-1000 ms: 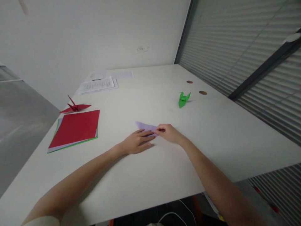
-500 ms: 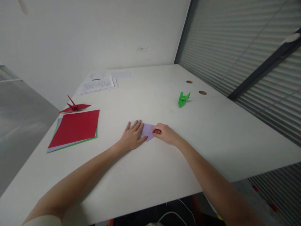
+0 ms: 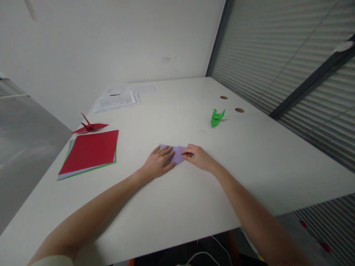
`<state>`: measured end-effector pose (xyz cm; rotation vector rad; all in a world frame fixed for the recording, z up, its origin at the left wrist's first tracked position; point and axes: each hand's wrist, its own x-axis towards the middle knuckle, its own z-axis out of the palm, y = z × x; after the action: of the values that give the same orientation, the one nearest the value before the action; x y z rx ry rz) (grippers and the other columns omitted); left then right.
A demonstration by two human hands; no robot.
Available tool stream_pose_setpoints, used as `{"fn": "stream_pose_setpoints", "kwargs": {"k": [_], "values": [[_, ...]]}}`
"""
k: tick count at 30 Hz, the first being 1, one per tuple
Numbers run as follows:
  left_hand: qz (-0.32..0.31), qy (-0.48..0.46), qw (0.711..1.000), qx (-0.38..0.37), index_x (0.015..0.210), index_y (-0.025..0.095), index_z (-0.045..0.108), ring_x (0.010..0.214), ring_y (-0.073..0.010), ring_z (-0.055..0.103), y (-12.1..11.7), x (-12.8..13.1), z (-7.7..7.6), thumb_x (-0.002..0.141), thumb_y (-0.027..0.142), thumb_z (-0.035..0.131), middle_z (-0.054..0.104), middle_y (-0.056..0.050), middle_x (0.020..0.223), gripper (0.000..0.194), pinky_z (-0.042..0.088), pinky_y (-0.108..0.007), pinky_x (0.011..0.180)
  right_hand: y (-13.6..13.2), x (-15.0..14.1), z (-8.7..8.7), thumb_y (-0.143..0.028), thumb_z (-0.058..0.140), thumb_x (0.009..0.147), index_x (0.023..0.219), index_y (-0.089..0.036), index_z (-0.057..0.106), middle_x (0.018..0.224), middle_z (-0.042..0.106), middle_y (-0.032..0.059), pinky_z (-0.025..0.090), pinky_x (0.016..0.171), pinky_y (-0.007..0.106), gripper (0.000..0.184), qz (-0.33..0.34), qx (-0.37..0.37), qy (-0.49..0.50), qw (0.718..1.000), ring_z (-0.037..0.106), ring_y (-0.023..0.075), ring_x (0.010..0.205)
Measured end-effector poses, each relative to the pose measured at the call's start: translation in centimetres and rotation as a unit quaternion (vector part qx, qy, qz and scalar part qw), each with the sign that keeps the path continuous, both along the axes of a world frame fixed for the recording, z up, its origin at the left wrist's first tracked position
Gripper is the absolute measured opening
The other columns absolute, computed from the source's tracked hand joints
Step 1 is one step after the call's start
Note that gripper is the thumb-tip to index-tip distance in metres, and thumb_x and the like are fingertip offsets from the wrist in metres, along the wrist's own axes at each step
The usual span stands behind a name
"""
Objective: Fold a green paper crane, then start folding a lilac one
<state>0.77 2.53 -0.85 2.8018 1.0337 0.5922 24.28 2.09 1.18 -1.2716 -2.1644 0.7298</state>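
Note:
A small folded piece of purple origami paper (image 3: 177, 152) lies on the white table (image 3: 177, 207) between my two hands. My left hand (image 3: 158, 161) rests flat on its left part, fingers stretched out and pressing it down, so much of that side is hidden. On the right, my right hand (image 3: 196, 156) pinches the paper's right edge between thumb and fingertips. A flap edge shows near the middle of the paper.
At the left lies a stack of red, purple and green paper sheets (image 3: 90, 152), with a red paper crane (image 3: 90, 127) just behind it. A green paper crane (image 3: 216, 118) stands right of centre. Printed sheets (image 3: 118, 101) lie at the back left. Two round holes (image 3: 239, 110) pierce the table's right side.
My left hand's fingers have shifted to the right over the paper, and a purple corner now shows beyond them. The right hand has moved slightly right, still pinching the edge.

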Motion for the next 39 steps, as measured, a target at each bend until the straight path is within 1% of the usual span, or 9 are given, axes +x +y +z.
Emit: {"fn": "stream_pose_setpoints", "kwargs": {"k": [4,8,16,22,27,31,35,37,39], "values": [[-0.020,-0.042,0.999,0.026,0.127,0.019,0.060,0.133,-0.0270,0.048,0.1,-0.1,0.2,0.098,0.033,0.045,0.058,-0.010,0.137,0.036,0.037,-0.051,0.113,0.2,0.6,-0.1,-0.021,0.062,0.086,0.097,-0.018,0.075,0.093,0.063,0.0066,0.050,0.080,0.031,0.017,-0.004,0.023,-0.011,1.000,0.062,0.0169,0.083],[-0.048,-0.068,0.996,0.004,0.125,0.015,0.062,0.119,-0.0229,0.060,0.2,-0.1,0.1,0.097,0.026,0.044,0.062,-0.013,0.131,0.034,0.049,-0.041,0.103,0.3,0.7,-0.5,-0.020,0.063,0.086,0.099,-0.019,0.075,0.094,0.063,0.0074,0.049,0.083,0.033,0.018,0.007,0.021,-0.052,0.998,0.061,0.0189,0.088],[-0.049,-0.053,0.997,-0.009,0.122,0.016,0.065,0.118,-0.0244,0.060,0.4,0.1,-0.2,0.096,0.025,0.047,0.062,-0.013,0.129,0.033,0.050,-0.044,0.102,0.6,0.9,-1.2,-0.026,0.064,0.087,0.101,-0.022,0.074,0.096,0.063,0.0076,0.045,0.091,0.038,0.018,-0.008,0.062,-0.094,0.994,0.058,0.0218,0.093],[-0.052,-0.058,0.997,-0.017,0.121,0.015,0.065,0.118,-0.0263,0.060,0.3,0.0,-0.1,0.096,0.037,0.049,0.062,-0.015,0.129,0.037,0.050,-0.044,0.102,0.7,1.2,-1.8,-0.037,0.070,0.082,0.120,-0.022,0.066,0.111,0.060,0.0119,0.041,0.099,0.047,0.041,-0.084,0.069,-0.110,0.988,0.053,0.0287,0.106],[-0.035,-0.048,0.998,-0.008,0.117,0.016,0.067,0.116,-0.0261,0.062,0.2,-0.1,0.2,0.099,0.038,0.044,0.064,-0.014,0.126,0.037,0.050,-0.045,0.101,1.2,1.6,-1.4,-0.047,0.059,0.088,0.100,-0.020,0.071,0.101,0.065,0.0095,0.044,0.092,0.039,0.031,-0.075,0.044,-0.002,0.996,0.058,0.0234,0.098],[-0.013,-0.041,0.999,-0.004,0.115,0.016,0.068,0.114,-0.0250,0.062,0.2,-0.1,0.2,0.099,0.030,0.040,0.065,-0.012,0.124,0.034,0.051,-0.044,0.099,1.2,2.2,-0.5,-0.051,0.036,0.097,0.067,-0.018,0.065,0.076,0.065,0.0059,0.046,0.078,0.032,0.053,-0.047,-0.057,0.075,0.994,0.061,0.0171,0.077],[-0.003,-0.045,0.999,0.000,0.117,0.016,0.066,0.113,-0.0270,0.063,0.2,-0.1,-0.1,0.092,0.035,0.054,0.065,-0.013,0.125,0.033,0.051,-0.045,0.099,0.8,2.3,-0.2,-0.044,0.064,0.083,0.063,-0.017,0.065,0.074,0.062,0.0034,0.044,0.067,0.029,0.033,-0.010,-0.073,-0.021,0.997,0.057,0.0154,0.067],[-0.003,-0.054,0.999,0.001,0.117,0.017,0.066,0.114,-0.0272,0.062,0.2,-0.1,-0.3,0.091,0.038,0.057,0.064,-0.013,0.125,0.035,0.051,-0.046,0.099,0.6,2.1,-0.2,-0.036,0.072,0.077,0.071,-0.018,0.069,0.081,0.063,0.0045,0.045,0.072,0.030,0.020,-0.005,-0.035,-0.066,0.997,0.058,0.0178,0.076],[-0.005,-0.061,0.998,0.001,0.117,0.017,0.066,0.114,-0.0273,0.062,0.2,-0.1,-0.4,0.090,0.040,0.058,0.064,-0.013,0.125,0.036,0.051,-0.045,0.100,0.6,2.0,-0.4,-0.034,0.075,0.076,0.086,-0.019,0.072,0.091,0.064,0.0071,0.045,0.084,0.035,0.018,-0.020,0.005,-0.093,0.995,0.058,0.0218,0.089]]}}
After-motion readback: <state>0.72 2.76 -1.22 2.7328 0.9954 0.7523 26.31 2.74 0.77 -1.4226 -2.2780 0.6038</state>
